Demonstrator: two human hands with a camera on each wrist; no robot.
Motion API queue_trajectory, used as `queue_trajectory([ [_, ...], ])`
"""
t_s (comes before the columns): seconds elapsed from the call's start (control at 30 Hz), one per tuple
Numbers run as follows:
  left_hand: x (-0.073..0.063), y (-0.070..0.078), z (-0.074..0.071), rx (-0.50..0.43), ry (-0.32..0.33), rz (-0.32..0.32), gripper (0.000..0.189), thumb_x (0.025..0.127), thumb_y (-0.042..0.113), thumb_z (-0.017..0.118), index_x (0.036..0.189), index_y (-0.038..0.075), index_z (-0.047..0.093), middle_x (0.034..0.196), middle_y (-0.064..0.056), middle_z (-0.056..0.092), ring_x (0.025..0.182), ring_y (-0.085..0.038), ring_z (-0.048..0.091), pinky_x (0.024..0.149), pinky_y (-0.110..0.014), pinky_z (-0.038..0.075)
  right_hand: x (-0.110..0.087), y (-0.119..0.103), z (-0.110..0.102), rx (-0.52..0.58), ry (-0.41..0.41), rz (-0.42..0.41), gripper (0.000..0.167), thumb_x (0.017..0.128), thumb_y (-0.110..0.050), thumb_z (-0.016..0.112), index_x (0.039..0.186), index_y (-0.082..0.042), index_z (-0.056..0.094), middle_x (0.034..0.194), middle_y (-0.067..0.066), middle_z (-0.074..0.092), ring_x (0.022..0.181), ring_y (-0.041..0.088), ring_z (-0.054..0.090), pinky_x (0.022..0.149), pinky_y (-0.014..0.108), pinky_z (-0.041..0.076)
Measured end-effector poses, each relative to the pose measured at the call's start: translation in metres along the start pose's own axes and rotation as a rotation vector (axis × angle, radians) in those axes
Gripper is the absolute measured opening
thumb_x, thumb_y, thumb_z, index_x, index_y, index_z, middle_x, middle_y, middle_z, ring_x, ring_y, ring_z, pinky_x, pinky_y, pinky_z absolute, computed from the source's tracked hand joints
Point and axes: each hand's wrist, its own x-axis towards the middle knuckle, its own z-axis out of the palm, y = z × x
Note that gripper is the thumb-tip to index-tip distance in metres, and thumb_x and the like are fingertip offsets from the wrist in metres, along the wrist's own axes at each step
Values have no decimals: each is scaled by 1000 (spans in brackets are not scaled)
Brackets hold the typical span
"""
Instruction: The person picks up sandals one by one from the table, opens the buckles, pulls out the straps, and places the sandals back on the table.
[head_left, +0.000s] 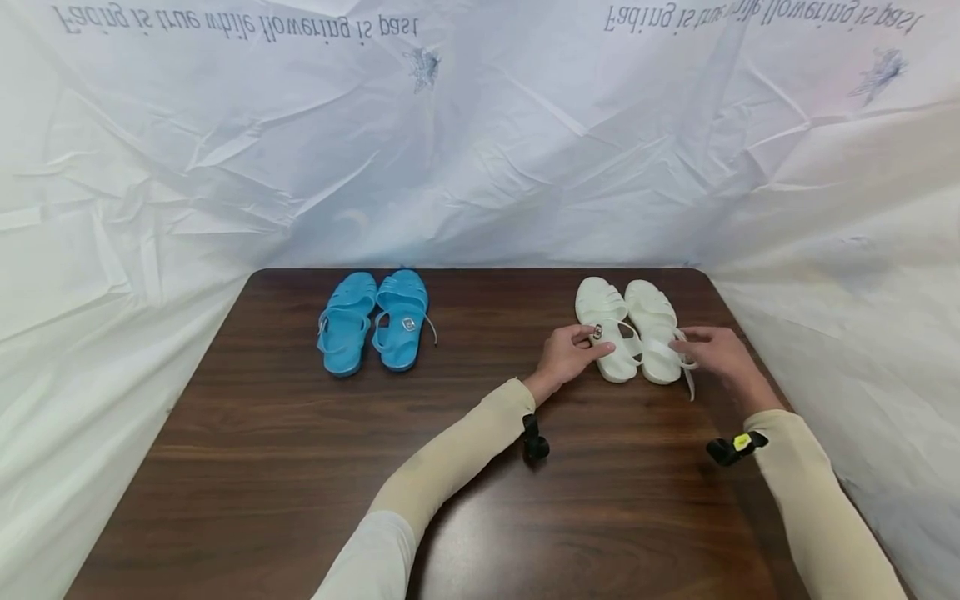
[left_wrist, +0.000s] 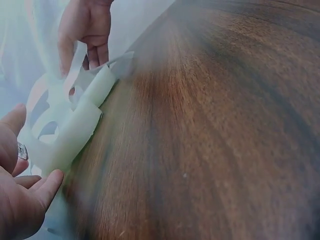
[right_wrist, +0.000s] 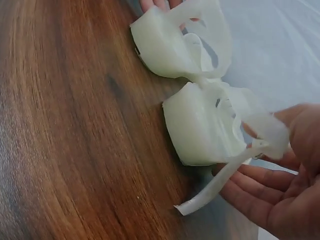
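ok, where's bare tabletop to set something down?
Free: tabletop between blue sandals and white sandals; nearer, between blue sandals and left sleeve; also between left sleeve and right sleeve. Crowded: white sandals, left grip and right grip either side.

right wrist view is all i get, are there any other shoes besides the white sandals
Observer: Yes, a pair of blue sandals lies to the left of the white sandals.
Operator: what metal bit, if any, is by the left hand
Observer: A silver buckle, right next to its fingers.
Operator: anything hanging loose on the blue pair
Observer: Yes, a thin strap sticks out on the right side of the right one.
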Motion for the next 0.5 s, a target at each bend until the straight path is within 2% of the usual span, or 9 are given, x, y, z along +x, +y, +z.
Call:
queue_trajectory([
  [0.17,-4,3,-2,12,-16,11,53,91,33,80,136,10,65,137,-6,65,124,-22,64,88,-18,54,-2,5,3,-85,101,-38,60,103,-35,60,140,12,53,121,33,66,82,26,71,63,36,55],
  [0.3,-6,5,-4,3,-26,32,57,91,33,80,140,10,62,141,-5,63,126,-24,63,88,-19,54,-4,7,5,-52,193,-64,54,104,-32,58,136,12,57,112,34,69,70,17,69,52,33,51],
  [0.5,-11,12,-12,50,21,117,55,92,35,78,138,9,63,140,-9,63,124,-29,63,90,-22,54,-5,4,6,12,325,-66,51,105,-30,56,133,12,60,115,34,68,66,2,60,53,23,50],
])
